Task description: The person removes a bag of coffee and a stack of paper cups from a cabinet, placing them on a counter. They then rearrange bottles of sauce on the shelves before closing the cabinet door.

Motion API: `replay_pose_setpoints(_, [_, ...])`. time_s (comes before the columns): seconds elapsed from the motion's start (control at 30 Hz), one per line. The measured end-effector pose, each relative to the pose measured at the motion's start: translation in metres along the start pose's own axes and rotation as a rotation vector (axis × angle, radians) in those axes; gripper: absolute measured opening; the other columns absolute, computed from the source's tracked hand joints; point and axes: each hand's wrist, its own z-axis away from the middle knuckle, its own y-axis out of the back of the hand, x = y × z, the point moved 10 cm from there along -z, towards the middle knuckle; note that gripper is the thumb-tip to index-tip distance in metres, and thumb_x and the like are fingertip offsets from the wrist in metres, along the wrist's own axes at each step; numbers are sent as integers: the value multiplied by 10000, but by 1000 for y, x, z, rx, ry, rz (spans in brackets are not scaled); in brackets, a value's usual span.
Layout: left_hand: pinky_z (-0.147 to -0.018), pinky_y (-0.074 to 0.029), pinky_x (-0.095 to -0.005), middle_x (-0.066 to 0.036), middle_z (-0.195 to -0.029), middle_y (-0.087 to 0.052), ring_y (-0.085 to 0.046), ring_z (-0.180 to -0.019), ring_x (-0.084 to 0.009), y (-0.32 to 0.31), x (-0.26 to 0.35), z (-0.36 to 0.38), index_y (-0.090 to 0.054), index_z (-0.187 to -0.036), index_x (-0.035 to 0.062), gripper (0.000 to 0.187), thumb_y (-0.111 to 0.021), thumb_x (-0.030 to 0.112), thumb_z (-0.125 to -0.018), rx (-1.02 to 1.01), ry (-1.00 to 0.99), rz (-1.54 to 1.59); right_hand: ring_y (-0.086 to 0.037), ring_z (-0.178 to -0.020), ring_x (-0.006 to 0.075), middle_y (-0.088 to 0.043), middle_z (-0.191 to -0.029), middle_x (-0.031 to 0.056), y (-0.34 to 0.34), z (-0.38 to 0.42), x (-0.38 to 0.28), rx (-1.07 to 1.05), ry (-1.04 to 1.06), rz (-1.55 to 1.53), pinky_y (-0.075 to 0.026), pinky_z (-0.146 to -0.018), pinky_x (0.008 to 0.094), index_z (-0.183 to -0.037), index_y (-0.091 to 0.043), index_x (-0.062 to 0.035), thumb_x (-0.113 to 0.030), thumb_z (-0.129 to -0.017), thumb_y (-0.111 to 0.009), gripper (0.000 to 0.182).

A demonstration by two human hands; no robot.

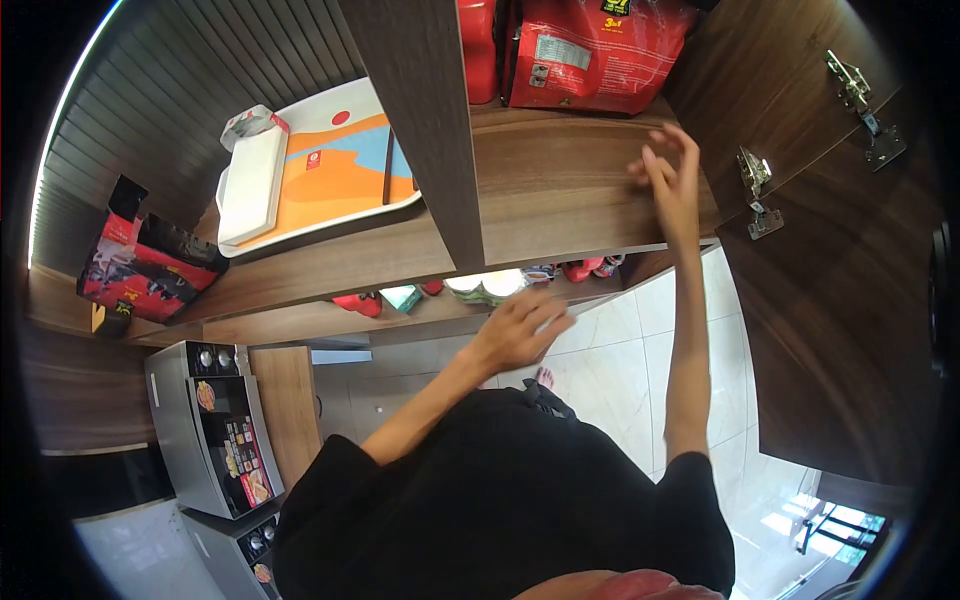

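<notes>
My right hand [672, 180] is raised inside the right compartment of a wooden cabinet, its fingers bent and apart with nothing held. It is over the bare part of the wooden shelf [560, 190], below and to the right of a red 3in1 packet [600, 65]. Left of that packet stands a red container [480, 50], partly cut off by the frame. Lower down, in front of the shelf edge, my left hand [520, 330] hangs with loosely curled, separated fingers and holds nothing. Behind it, white-lidded tubs [503, 283] sit on a lower shelf.
A dark upright divider [420, 120] splits the cabinet. On its left are a tray with an orange and blue sheet [330, 185], a white box [250, 180] and a red-black bag [150, 265]. An open door with hinges [765, 205] stands at right. Silver ovens [215, 430] are lower left.
</notes>
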Motion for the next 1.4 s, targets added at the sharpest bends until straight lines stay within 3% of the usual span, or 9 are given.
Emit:
replay_pose_setpoints(0.27, [-1066, -347, -475, -253, -1374, -384, -391, -1265, -419, 6, -88, -121, -363, -1355, -53, 592, -633, 221, -905, -95, 432, -2, -703, -638, 182, -593, -1237, 230, 18, -101, 92, -103, -236, 544, -533, -606, 289, -1350, -396, 58, -121, -848, -672, 600])
replay_pose_setpoints(0.4, [-1107, -297, -494, -327, -1386, -340, -362, -1288, -458, -21, -123, -114, -299, -1378, -114, 740, -645, 349, -917, -95, 577, -36, -700, -609, 199, -698, -975, 180, 29, -132, 99, 66, 0, 452, -535, -625, 330, -1326, -486, 22, -41, -761, -545, 572])
replay_pose_setpoints(0.43, [-1112, -292, -495, -344, -1383, -332, -348, -1301, -467, -24, -130, -117, -286, -1377, -129, 756, -646, 347, -912, -95, 615, -34, -694, -596, 204, -701, -795, 150, 30, -137, 106, 47, -67, 517, -537, -637, 332, -1381, -473, -6, -51, -717, -487, 666])
replay_pose_setpoints(0.5, [-1122, -283, -498, -379, -1378, -315, -318, -1327, -484, -28, -145, -125, -261, -1375, -159, 789, -647, 342, -903, -99, 690, -33, -689, -583, 217, -690, -732, 150, 31, -151, 125, -32, -155, 453, -537, -686, 340, -1401, -468, -16, -68, -726, -477, 678])
replay_pose_setpoints(0.6, [-1104, -301, -462, -327, -1386, -342, -361, -1298, -447, -26, -202, -124, -259, -1379, -139, 764, -650, 299, -890, 498, 851, 212, -698, -651, 270, -672, -640, 151, 29, -152, 136, -63, -205, 394, -507, -835, 370, -1415, -478, -43, -98, -731, -453, 687])
replay_pose_setpoints(0.67, [-1045, -342, -421, -238, -1304, -417, -439, -1198, -382, -46, -256, -95, -319, -1374, -80, 635, -608, 234, -904, 757, 1169, 383, -706, -719, 293, -684, -665, 157, 28, -149, 124, -44, -139, 553, -490, -878, 382, -1414, -478, -46, -114, -734, -449, 685])
replay_pose_setpoints(0.9, [-951, -380, -395, -163, -1121, -468, -488, -1054, -301, -14, -253, -119, -589, -1202, 8, 340, -490, 235, -969, 948, 1024, 27, -689, -888, 359, -688, -712, 178, 23, -140, 108, -95, -64, 629, -465, -927, 443, -1386, -495, -47, -119, -735, -463, 655])
replay_pose_setpoints(1.1, [-967, -363, -419, -191, -1164, -511, -481, -1090, -334, -17, -257, -128, -556, -1262, 12, 386, -438, 282, -1012, 949, 970, 32, -560, -1105, 493, -597, -1151, 342, 24, -146, 123, -83, -12, 648, -414, -993, 502, -1352, -484, 31, -82, -731, -479, 632])
replay_pose_setpoints(1.4, [-983, -337, -450, -197, -1169, -545, -469, -1107, -368, -23, -269, -118, -564, -1184, 25, 374, -376, 306, -1021, 969, 1008, 148, -580, -1084, 469, -611, -1128, 330, 17, -137, 103, -104, 110, 797, -441, -951, 506, -1367, -435, 72, -85, -785, -489, 605])
